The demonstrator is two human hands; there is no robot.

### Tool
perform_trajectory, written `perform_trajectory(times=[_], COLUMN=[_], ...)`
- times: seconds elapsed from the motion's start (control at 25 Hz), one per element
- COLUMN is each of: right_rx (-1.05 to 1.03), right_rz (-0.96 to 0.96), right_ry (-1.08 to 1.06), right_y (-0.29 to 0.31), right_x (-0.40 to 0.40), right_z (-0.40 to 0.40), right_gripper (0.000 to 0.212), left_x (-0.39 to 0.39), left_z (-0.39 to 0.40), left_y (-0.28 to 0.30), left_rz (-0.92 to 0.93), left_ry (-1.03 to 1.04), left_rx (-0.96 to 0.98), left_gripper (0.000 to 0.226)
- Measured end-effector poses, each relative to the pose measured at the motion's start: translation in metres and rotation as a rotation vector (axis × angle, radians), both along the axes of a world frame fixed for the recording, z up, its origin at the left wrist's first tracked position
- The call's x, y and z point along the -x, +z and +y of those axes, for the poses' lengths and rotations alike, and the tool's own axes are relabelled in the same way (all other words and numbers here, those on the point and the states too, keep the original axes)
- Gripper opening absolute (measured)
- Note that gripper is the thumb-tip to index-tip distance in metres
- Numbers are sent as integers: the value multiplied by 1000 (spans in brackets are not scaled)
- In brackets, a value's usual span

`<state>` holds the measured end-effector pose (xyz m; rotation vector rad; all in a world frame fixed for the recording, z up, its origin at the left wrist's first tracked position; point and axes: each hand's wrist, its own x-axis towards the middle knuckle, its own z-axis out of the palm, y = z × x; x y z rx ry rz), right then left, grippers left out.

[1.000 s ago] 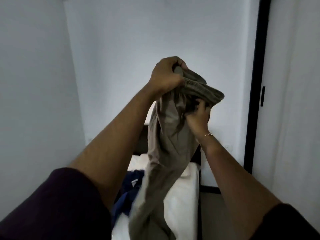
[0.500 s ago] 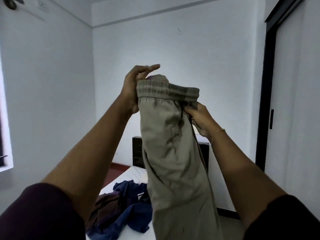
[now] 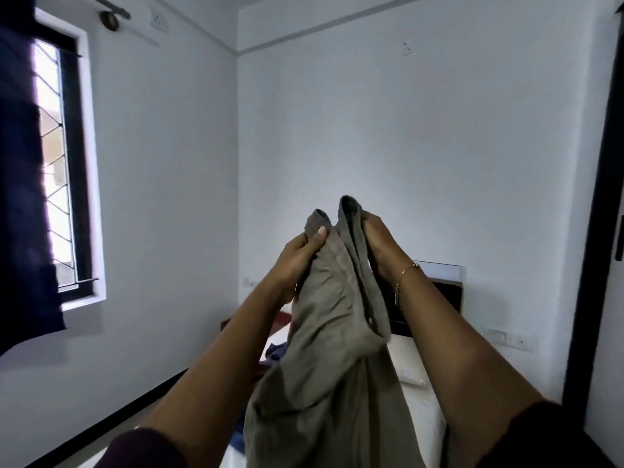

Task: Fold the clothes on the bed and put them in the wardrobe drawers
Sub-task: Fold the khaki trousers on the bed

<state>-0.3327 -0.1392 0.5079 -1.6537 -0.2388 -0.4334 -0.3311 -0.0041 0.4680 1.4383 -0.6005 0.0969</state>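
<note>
Trousers (image 3: 332, 349) hang from my raised hands over the bed (image 3: 417, 410). Half a second ago I held the waistband spread flat; now I have brought its two ends together, left hand (image 3: 297, 256) and right hand (image 3: 380, 243) each with a grip pinching one end. I judge the lengthwise fold begun. Beyond, dark blue clothes (image 3: 275, 354) wait on the bed; no wardrobe drawers visible.

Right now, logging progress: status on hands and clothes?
Left hand and right hand both grip khaki trousers, held up, unfolded. Blue clothes wait on bed. Nothing obstructing.
</note>
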Motion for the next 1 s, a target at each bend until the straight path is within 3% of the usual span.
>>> perform_trajectory(times=[0.08, 0.16, 0.28, 0.4, 0.48, 0.64, 0.8, 1.0], right_rx=[-45, -231, -491, -677, -792, -768, -673, -673], right_rz=[-22, -5, -14, -155, -294, -349, -254, -298], right_ry=[-121, -201, -153, -243, -268, -281, -307, -187], right_y=[-8, -19, -39, -47, -47, -40, -36, -27], right_x=[-11, -19, -26, -14, -9, -4, -10, -5], right_z=[2, 0, -7, -19, -34, -33, -29, -23], right_gripper=[34, 36, 21, 15, 29, 33, 24, 27], left_x=[-22, -30, -36, -36, -29, -28, -32, -12], left_z=[13, 25, 57, 107, 134, 160, 174, 186], left_y=[-16, -25, -27, -20, -14, 6, 15, 36], left_rz=[-31, -44, 37, 116, 45, -39, 104, -141], left_ry=[248, 522, 887, 1138, 1264, 1372, 1316, 1323], left_rx=[106, 194, 377, 499, 560, 456, 387, 496], left_gripper=[28, 34, 42, 44, 44, 44, 38, 28])
